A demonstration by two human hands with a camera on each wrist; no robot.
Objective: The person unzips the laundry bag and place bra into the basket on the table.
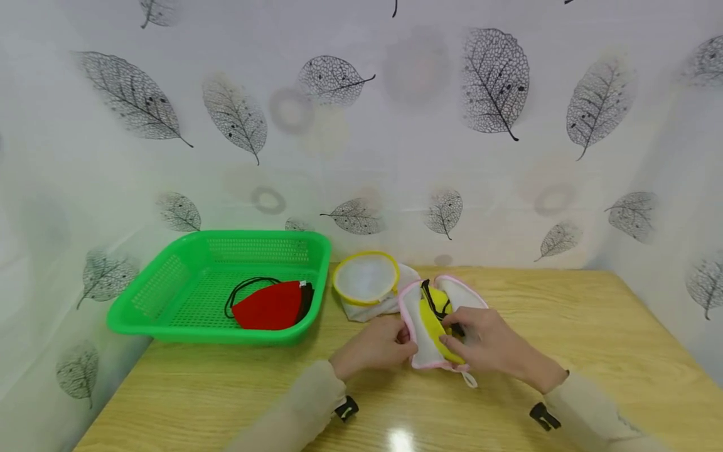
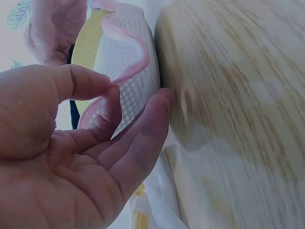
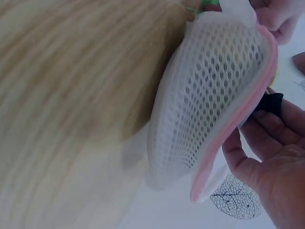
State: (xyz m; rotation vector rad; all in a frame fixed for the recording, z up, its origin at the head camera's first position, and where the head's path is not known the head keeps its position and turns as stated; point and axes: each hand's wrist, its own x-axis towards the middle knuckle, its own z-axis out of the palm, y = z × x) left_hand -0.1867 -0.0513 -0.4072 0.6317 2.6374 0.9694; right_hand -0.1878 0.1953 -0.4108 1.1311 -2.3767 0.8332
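Note:
A white mesh laundry bag (image 1: 418, 342) with a pink edge lies on the table, its mouth spread. Inside that mouth sits a yellow cloth item (image 1: 432, 326) with black cords and a black part (image 3: 270, 102); its exact kind is unclear. Thumb and index finger of my left hand (image 1: 377, 345) pinch the pink edge (image 2: 128, 71) on the bag's left side. My right hand (image 1: 491, 345) reaches over the right side and holds the yellow item near its black part. Some of the right fingertips are hidden behind the bag's rim in the right wrist view.
At the left stands a green plastic basket (image 1: 220, 338) with a red cloth item (image 1: 268, 307) with a black cord in it. A second white bag with a yellow rim (image 1: 367, 253) lies between basket and mesh bag. A leaf-patterned curtain (image 1: 395, 157) hangs behind the wooden table (image 1: 593, 345).

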